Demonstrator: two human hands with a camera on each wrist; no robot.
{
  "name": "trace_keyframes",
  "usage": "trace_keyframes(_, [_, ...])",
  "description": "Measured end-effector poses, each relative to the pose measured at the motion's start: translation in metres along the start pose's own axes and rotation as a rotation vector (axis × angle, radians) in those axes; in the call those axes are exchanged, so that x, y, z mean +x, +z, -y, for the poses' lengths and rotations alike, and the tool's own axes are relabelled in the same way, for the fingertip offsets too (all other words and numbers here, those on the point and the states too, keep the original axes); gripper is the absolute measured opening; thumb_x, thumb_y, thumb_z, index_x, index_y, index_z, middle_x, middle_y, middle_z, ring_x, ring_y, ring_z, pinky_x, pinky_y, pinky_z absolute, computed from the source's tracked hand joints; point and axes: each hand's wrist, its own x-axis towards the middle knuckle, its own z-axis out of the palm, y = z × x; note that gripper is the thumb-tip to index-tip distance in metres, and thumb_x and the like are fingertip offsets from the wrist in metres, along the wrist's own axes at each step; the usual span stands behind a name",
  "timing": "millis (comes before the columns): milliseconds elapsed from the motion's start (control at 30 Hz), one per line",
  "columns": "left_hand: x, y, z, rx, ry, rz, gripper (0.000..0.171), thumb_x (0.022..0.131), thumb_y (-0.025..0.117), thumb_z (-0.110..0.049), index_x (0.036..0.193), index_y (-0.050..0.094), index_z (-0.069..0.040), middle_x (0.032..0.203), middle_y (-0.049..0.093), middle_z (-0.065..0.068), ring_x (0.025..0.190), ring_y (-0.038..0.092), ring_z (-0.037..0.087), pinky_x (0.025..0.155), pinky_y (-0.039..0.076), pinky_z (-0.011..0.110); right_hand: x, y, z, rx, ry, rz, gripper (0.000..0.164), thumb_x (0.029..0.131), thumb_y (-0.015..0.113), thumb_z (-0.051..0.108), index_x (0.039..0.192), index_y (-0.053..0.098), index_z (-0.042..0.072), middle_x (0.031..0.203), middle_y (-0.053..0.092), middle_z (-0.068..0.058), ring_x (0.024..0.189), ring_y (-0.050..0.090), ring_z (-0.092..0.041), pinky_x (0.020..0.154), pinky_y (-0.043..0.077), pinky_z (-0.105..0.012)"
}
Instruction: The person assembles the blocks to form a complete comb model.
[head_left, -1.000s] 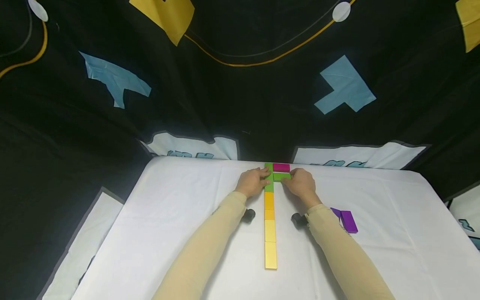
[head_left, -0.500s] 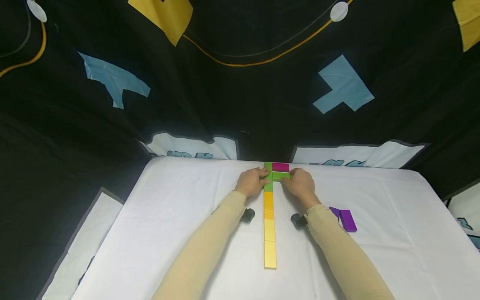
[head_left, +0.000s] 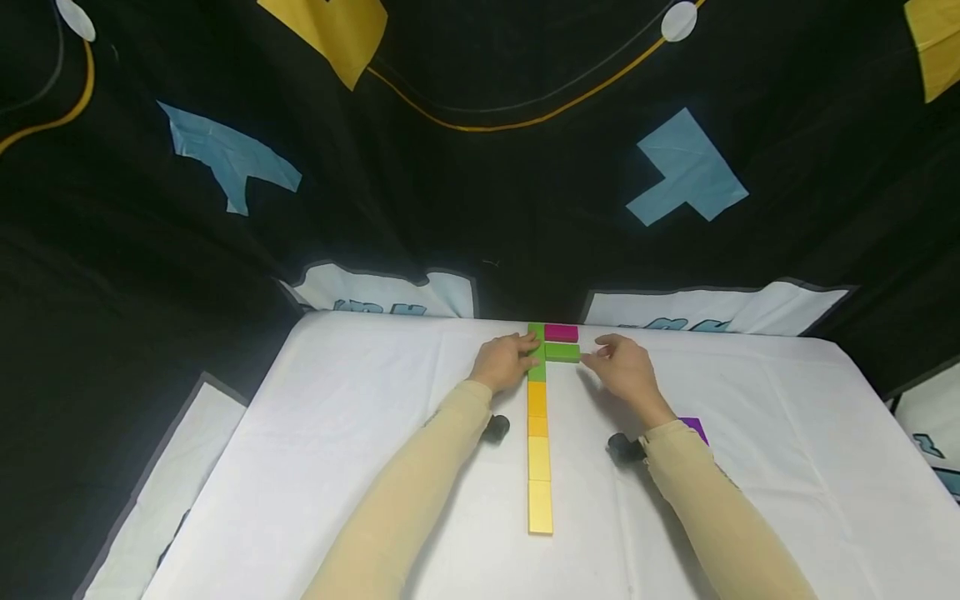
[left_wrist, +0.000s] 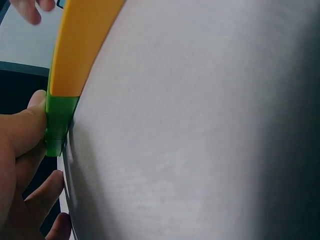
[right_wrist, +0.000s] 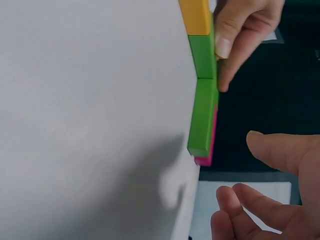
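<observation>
A column of flat blocks lies on the table: green [head_left: 537, 365] at the far end, orange [head_left: 537, 398] below it, pale yellow [head_left: 539, 458] nearest me. My left hand [head_left: 498, 362] presses the green end with thumb and fingertips from the left side. A second green block [head_left: 562, 353] lies crosswise, its end against the column's right side. Just beyond it a magenta block [head_left: 561, 333] lies parallel, across a narrow gap. My right hand [head_left: 624, 367] hovers just right of that crosswise block, holding nothing, thumb and fingers apart in the right wrist view [right_wrist: 270, 190].
A purple block [head_left: 693, 429] sits to the right, partly hidden behind my right sleeve [head_left: 720, 500]. White cloth covers the table [head_left: 337, 400]. A black curtain [head_left: 480, 200] with blue and yellow patches hangs behind its far edge.
My right hand has let go of the crosswise green block and drawn back to the right. Its sleeve now covers more of the purple blocks. The left hand stays in place.
</observation>
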Motion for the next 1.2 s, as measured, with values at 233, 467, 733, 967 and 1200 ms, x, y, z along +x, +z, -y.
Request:
trace_keyframes(233, [0.001,0.000,0.000,0.007,0.013,0.006,0.045,0.100,0.063,-0.032,0.143,0.057,-0.020,0.154,0.045,-0.007,0.143,0.041,0.023,0.120,0.031,0.038,-0.021,-0.028,-0.019,0.035,-0.109,-0.044,0.050,0.094,0.069,0.028,0.132,0.060,-0.004,0.117,0.068,-0.024,0.112,0.060,-0.041,0.093,0.050,-0.053])
trace_keyframes(467, [0.003,0.002,0.002,-0.013,0.002,0.002,0.045,0.100,0.064,-0.031,0.143,0.057,-0.021,0.154,0.045,-0.008,0.143,0.041,0.022,0.120,0.031,0.039,-0.044,-0.049,-0.037,0.021,-0.181,-0.079,0.051,0.094,0.069,0.027,0.134,0.058,-0.003,0.117,0.068,-0.024,0.112,0.060,-0.043,0.091,0.050,-0.057])
trace_keyframes(733, [0.003,0.001,0.001,-0.016,-0.002,0.002,0.045,0.099,0.065,-0.030,0.143,0.057,-0.021,0.154,0.045,-0.008,0.143,0.042,0.022,0.120,0.031,0.039,-0.070,-0.060,-0.061,-0.020,-0.224,-0.055,0.050,0.094,0.070,0.030,0.132,0.060,-0.001,0.114,0.070,-0.021,0.110,0.062,-0.043,0.087,0.050,-0.058])
trace_keyframes(967, [0.002,0.000,0.000,-0.010,0.000,0.004,0.045,0.100,0.063,-0.031,0.143,0.057,-0.020,0.155,0.044,-0.007,0.144,0.040,0.022,0.121,0.029,0.039,-0.084,-0.070,-0.080,-0.048,-0.297,-0.010,0.048,0.093,0.073,0.029,0.130,0.062,0.001,0.115,0.070,-0.018,0.105,0.064,-0.038,0.079,0.053,-0.047])
trace_keyframes(1200, [0.001,0.001,0.001,-0.021,-0.001,0.011,0.045,0.101,0.063,-0.031,0.143,0.056,-0.020,0.155,0.043,-0.007,0.145,0.039,0.022,0.121,0.029,0.038,-0.089,-0.073,-0.096,-0.083,-0.374,0.036,0.054,0.084,0.083,0.024,0.129,0.064,0.002,0.122,0.067,-0.020,0.104,0.058,-0.036,0.077,0.050,-0.044])
